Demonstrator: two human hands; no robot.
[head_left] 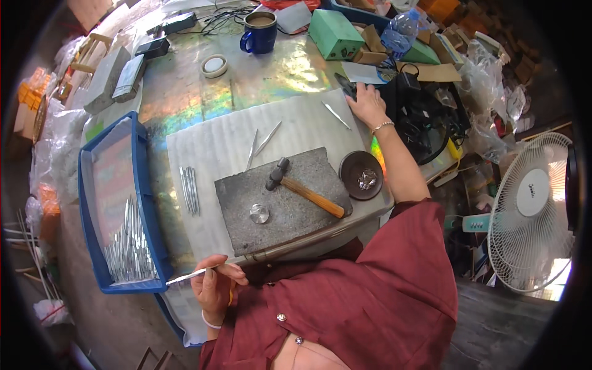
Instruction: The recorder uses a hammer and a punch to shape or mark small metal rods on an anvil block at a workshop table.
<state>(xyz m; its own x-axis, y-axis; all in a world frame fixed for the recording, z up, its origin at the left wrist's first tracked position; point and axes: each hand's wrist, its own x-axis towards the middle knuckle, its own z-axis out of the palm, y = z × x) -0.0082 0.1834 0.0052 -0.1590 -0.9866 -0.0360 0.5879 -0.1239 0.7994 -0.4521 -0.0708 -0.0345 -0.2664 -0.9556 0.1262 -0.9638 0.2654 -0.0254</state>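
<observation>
My left hand (213,290) is closed around a slim silver metal rod (188,277), whose end points left toward the blue tray. At the table's far right, my right hand (368,105) has its fingers on a dark flat object (345,84); its kind is unclear. Between my arms, a grey stone slab (246,225) lies on a white foam sheet (191,145). It carries a hammer (311,196) with a wooden handle and a small round silver disc (259,213). Beside the slab, a dark round bowl (351,165) contains shiny crumpled pieces (367,179).
Several silver rods (131,246) fill the near end of a blue tray (143,185); another bundle (190,191) and loose pointed rods (267,137) lie on the foam. Farther back stand a blue mug (262,40), a tape roll (214,65) and a green box (335,36). A fan (531,209) is at right.
</observation>
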